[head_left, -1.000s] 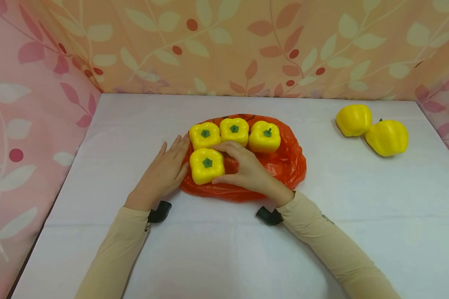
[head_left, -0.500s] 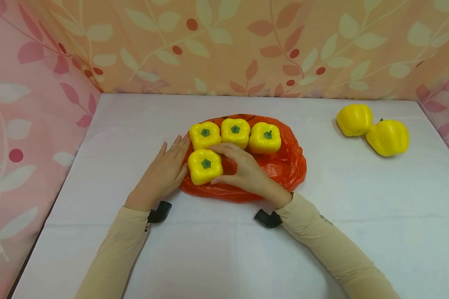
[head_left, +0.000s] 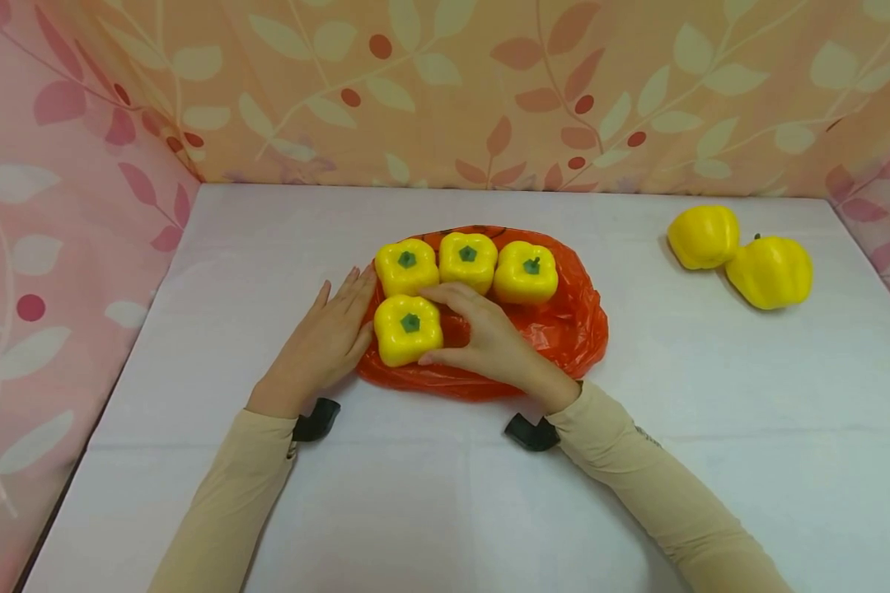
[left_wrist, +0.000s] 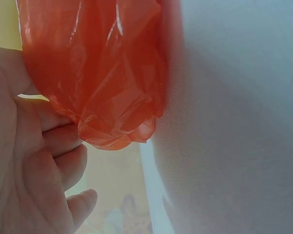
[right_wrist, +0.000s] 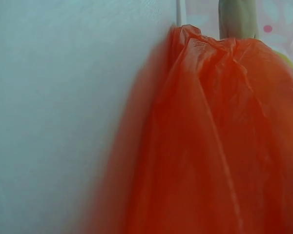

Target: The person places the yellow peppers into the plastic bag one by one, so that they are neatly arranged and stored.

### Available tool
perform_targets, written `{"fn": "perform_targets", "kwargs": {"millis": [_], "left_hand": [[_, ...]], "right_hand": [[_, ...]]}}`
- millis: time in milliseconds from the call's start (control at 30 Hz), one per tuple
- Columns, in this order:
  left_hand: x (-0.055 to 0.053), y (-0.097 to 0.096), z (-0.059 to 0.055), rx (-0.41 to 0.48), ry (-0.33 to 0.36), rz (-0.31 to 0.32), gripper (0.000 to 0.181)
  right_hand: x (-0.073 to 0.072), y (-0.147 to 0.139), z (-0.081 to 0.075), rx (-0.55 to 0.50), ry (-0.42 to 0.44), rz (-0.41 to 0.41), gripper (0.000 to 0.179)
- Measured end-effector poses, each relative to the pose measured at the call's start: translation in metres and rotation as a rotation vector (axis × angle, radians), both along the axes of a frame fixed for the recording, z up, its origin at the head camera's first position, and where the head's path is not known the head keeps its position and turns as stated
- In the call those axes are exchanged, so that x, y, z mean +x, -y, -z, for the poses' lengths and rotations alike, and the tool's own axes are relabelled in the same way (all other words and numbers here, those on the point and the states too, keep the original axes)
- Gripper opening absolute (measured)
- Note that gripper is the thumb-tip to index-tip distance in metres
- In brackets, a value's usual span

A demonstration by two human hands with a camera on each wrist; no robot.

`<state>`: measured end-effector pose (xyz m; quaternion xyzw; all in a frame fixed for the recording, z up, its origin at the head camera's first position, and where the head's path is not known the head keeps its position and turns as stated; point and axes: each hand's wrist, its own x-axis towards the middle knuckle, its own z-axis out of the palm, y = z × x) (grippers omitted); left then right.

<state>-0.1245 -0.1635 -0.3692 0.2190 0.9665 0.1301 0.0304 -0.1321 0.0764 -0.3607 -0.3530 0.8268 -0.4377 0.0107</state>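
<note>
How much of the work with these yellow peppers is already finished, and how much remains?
Looks done: three yellow peppers stand in a row within the red plastic.
In hand: the right hand grips a fourth pepper before the row's left end; the left hand lies along the plastic's left side.
Probably left: two peppers on the table, far right.

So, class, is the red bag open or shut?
Open: the red bag has its mouth spread wide, four yellow peppers showing inside.

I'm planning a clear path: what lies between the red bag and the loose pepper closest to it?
The head view shows only bare white tabletop between the bag and that pepper.
</note>
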Motion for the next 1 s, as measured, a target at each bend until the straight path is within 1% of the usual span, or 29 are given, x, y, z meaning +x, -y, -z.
{"fn": "perform_targets", "kwargs": {"millis": [267, 500, 733, 1000], "left_hand": [[-0.001, -0.001, 0.000, -0.004, 0.009, -0.003, 0.065], [-0.001, -0.001, -0.001, -0.004, 0.005, -0.004, 0.065], [0.000, 0.000, 0.000, 0.000, -0.002, -0.007, 0.065], [0.000, 0.001, 0.000, 0.004, 0.003, -0.006, 0.064]], "right_hand": [[0.000, -0.003, -0.002, 0.008, -0.017, 0.019, 0.071], [-0.001, -0.008, -0.005, -0.019, -0.038, 0.033, 0.068], [-0.001, -0.017, -0.009, -0.024, 0.003, 0.051, 0.068], [0.002, -0.033, -0.016, -0.075, 0.055, 0.056, 0.064]]}}
